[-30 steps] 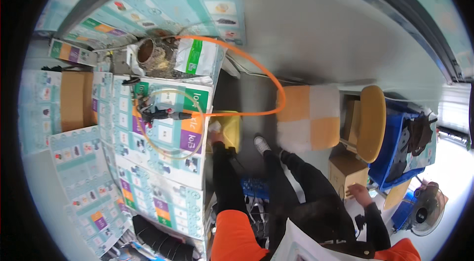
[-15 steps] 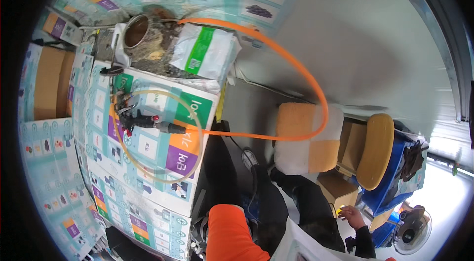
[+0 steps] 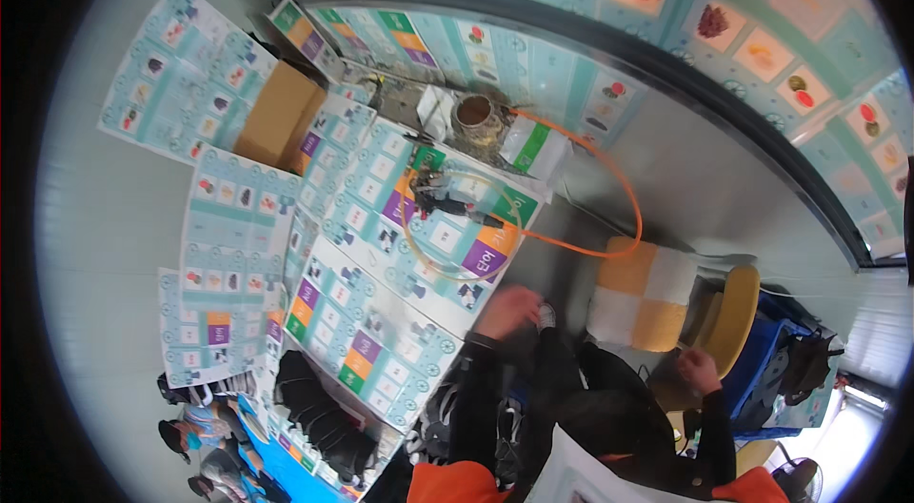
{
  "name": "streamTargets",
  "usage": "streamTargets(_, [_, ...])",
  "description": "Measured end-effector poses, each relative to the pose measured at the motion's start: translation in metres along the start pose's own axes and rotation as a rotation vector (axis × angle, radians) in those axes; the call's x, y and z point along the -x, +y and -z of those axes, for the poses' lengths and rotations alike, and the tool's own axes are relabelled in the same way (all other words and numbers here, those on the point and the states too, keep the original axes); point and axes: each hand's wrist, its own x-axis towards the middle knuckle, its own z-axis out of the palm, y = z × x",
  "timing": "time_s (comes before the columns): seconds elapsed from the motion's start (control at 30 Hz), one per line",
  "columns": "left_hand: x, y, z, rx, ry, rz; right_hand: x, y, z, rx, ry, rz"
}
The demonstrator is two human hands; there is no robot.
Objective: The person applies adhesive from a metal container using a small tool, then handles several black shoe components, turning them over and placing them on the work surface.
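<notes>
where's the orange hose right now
In the head view the orange hose arcs over the floor at centre right, running from the cup on the poster-covered table round to the table's edge, just above the yellow-and-white chair.

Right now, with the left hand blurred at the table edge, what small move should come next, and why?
Probably slow the left hand and ease it up toward the orange hose, which looks nearest. The hand is empty-looking but blurred, so its grip is unclear. The right hand rests by the yellow chair, away from the table.
</notes>
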Motion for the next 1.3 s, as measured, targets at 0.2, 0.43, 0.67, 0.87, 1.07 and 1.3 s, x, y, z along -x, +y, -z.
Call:
streamTargets(0.2, [-0.027, 0.138, 0.264, -0.949, 1.192, -0.342, -0.010, -0.081, -0.011, 0.026, -0.038, 0.087])
streamTargets(0.43, [-0.144, 0.175, 0.301, -1.354, 0.871, 0.278, -0.004, -0.096, -0.032, -0.269, 0.045, -0.074])
streamTargets(0.67, [-0.071, 0.201, 0.312, -0.873, 0.792, -0.233, -0.009, -0.124, -0.061, -0.187, 0.057, -0.003])
streamTargets(0.87, [-0.014, 0.343, 0.231, -1.340, 0.610, -0.291, -0.004, -0.159, -0.050, -0.139, 0.098, 0.009])
streamTargets(1.07, [-0.132, 0.393, 0.175, -1.821, 0.289, -0.125, 0.005, -0.171, -0.050, -0.191, 0.216, 0.023])
streamTargets(1.3, [-0.238, 0.392, 0.138, -1.889, 0.190, 0.163, 0.043, -0.126, -0.055, -0.276, 0.289, -0.061])
